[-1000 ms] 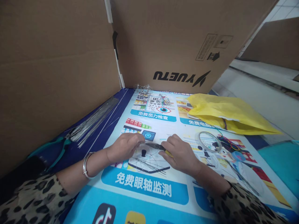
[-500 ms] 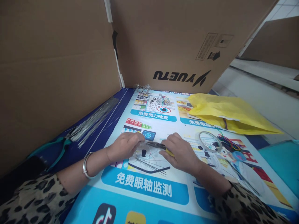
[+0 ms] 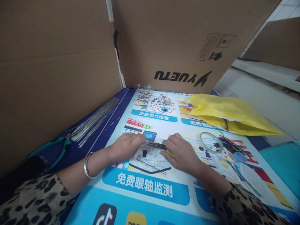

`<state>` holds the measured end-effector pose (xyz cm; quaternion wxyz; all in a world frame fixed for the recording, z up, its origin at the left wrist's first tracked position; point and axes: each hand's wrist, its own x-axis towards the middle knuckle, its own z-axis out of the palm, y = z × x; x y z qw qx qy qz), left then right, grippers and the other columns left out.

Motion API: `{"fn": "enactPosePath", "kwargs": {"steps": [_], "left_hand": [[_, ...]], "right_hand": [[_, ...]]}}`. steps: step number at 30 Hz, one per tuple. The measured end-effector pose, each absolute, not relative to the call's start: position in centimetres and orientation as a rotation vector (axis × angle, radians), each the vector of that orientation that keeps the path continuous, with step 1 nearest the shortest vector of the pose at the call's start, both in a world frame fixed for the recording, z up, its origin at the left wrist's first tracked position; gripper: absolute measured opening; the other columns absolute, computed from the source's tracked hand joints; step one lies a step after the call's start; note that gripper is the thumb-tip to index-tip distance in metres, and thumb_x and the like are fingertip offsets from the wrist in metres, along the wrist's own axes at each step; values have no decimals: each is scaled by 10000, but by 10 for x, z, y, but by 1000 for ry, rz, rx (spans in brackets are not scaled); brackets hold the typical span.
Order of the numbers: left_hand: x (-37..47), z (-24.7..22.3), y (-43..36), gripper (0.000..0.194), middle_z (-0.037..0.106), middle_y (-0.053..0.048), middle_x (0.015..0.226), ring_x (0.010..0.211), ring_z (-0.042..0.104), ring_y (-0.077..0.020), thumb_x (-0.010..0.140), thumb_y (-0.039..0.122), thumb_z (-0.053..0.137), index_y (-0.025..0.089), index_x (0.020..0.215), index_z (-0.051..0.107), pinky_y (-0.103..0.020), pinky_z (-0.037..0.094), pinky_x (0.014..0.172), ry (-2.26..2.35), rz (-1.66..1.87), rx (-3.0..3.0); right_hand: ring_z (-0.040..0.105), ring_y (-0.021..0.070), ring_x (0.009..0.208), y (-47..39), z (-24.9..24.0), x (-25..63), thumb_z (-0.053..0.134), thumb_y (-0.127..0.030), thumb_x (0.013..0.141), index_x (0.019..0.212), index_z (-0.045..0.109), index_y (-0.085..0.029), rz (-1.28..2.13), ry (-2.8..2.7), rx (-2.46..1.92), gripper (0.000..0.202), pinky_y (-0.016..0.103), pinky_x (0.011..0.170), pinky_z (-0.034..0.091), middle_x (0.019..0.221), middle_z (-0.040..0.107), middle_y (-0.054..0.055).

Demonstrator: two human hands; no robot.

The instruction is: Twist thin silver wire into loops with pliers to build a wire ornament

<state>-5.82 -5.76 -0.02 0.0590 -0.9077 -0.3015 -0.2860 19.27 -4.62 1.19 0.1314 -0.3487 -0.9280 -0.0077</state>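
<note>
My right hand (image 3: 180, 153) is closed around the yellow handles of needle-nose pliers (image 3: 156, 145), whose dark jaws point left. The tip of the jaws reaches the fingers of my left hand (image 3: 127, 146). Those fingers are pinched on thin wire (image 3: 153, 156), which loops faintly below and between the hands. Exactly how the jaws meet the wire is too small to make out. Beneath the hands, several straight wire lengths (image 3: 152, 165) lie on the printed sheet (image 3: 161, 131).
Bundled silvery wires (image 3: 96, 120) and teal-handled pliers (image 3: 61, 147) lie at left. A yellow bag (image 3: 225, 111), a round clear dish (image 3: 211, 142) and coloured cords (image 3: 232, 143) are at right. Wire pieces (image 3: 164, 100) sit at the back before cardboard walls (image 3: 168, 43).
</note>
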Motion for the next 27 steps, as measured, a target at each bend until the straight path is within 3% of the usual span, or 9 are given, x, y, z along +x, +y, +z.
{"fn": "enactPosePath", "kwargs": {"steps": [27], "left_hand": [[-56, 4, -58, 171, 638, -64, 818, 729, 609, -156, 827, 70, 347, 131, 938, 461, -297, 514, 596, -810, -755, -2721]], "right_hand": [[420, 203, 830, -49, 11, 190, 427, -392, 854, 913, 572, -190, -160, -2728, -1044, 255, 291, 652, 337, 829, 532, 74]]}}
